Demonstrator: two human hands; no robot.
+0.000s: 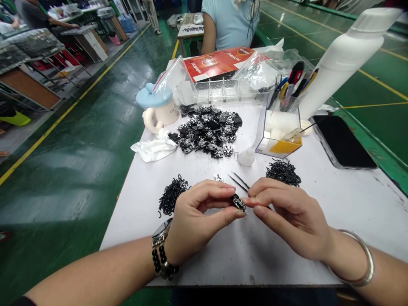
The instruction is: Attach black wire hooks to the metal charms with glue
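Note:
Between thumb and fingers, my left hand pinches a small black-and-silver part above the white tabletop. My right hand is closed on dark tweezers, whose two tips point away to the upper left. One right fingertip touches or nearly touches the held part. To the left lies a pile of small black curved pieces, and a similar heap of black pieces sits beyond my right hand. A few silver bits rest just past my left fingers. Farther back is a large pile of black-and-silver parts.
A clear pen holder, a small white bottle, a phone and a large white bottle stand or lie at right. At left are a lidded mug and a crumpled tissue. Plastic trays and a seated person are behind.

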